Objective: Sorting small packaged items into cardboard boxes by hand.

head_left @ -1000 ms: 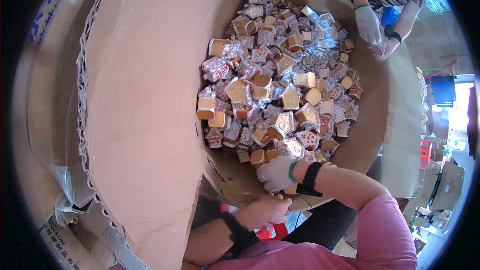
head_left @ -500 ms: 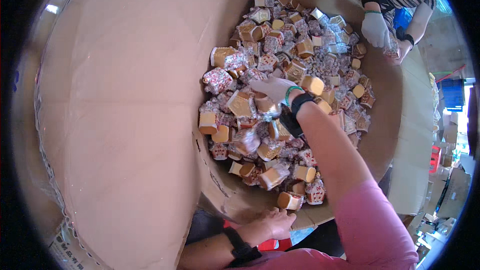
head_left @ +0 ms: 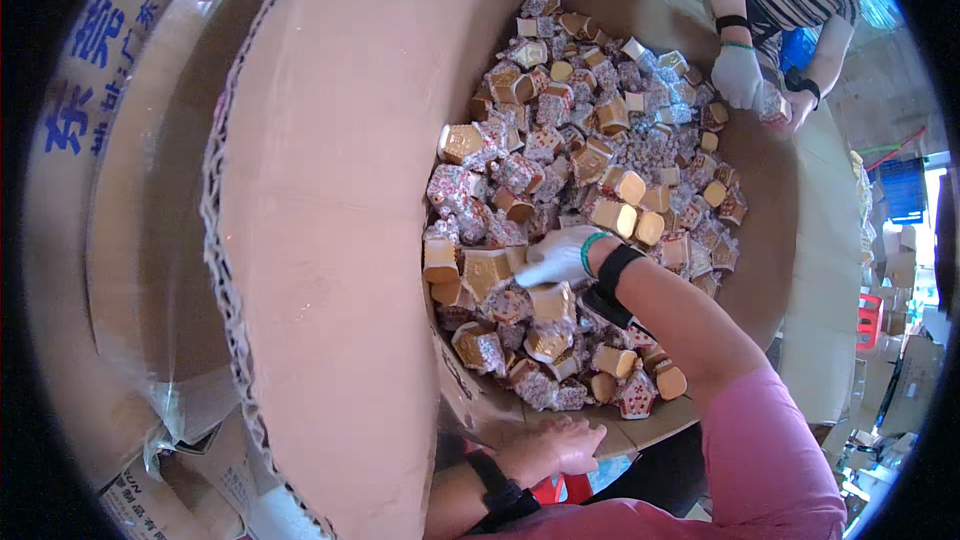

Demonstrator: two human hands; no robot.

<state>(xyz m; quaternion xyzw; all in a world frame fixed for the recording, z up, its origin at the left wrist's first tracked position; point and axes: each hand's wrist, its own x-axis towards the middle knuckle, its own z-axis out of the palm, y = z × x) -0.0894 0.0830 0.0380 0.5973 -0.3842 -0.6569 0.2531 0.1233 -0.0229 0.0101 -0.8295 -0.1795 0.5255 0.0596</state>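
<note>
A large pile of small house-shaped figures (head_left: 612,114), tan-gold with white and red-dotted trim, fills the cardboard carton; many are wrapped in clear bubble film. My right hand (head_left: 560,256), in a white glove, reaches into the near half of the pile. Its fingers stretch out over a tan house figure (head_left: 551,302) and appear to touch it, without a visible grip. My bare left hand (head_left: 568,444) rests at the carton's near edge, fingers extended and holding nothing visible.
A tall cardboard flap (head_left: 330,220) with a ragged corrugated edge stands on the left. At the far right, a co-worker's gloved hand (head_left: 738,77) and bare hand hold a wrapped figure (head_left: 774,104) over the carton's rim. A red plastic item (head_left: 870,321) lies beyond.
My right hand has moved nearer to me within the pile, and several figures at the near end have shifted. The view has swung, showing more beyond the left flap. My left hand stays at the edge.
</note>
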